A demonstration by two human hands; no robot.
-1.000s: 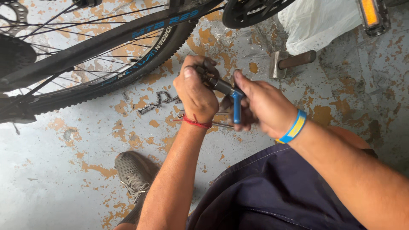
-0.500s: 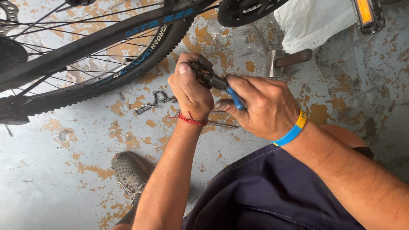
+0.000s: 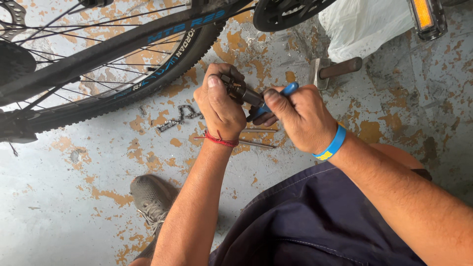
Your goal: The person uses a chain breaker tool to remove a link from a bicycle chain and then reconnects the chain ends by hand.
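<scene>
My left hand [image 3: 221, 106], with a red thread at the wrist, grips a small dark metal part [image 3: 236, 87] between thumb and fingers. My right hand [image 3: 298, 116], with a blue wristband, is closed around a blue-handled tool [image 3: 276, 96] whose dark shaft runs into that part. Both hands are held together above the floor, just below the bicycle tyre [image 3: 148, 83]. A short piece of bicycle chain [image 3: 180, 118] lies on the floor left of my left hand. What the tool's tip does inside the part is hidden by my fingers.
A bicycle wheel with spokes and a dark frame tube [image 3: 113, 47] fills the upper left. A chainring [image 3: 286, 12], a pedal with orange reflector [image 3: 426, 17] and a white bag [image 3: 364, 29] sit at the top. A hammer [image 3: 335, 70] and thin metal rods [image 3: 253, 144] lie on the worn grey floor. My grey shoe [image 3: 150, 199] is lower left.
Both hands have stayed joined on the part and tool. My right hand has turned slightly, so the blue handle now sticks up above my fingers.
</scene>
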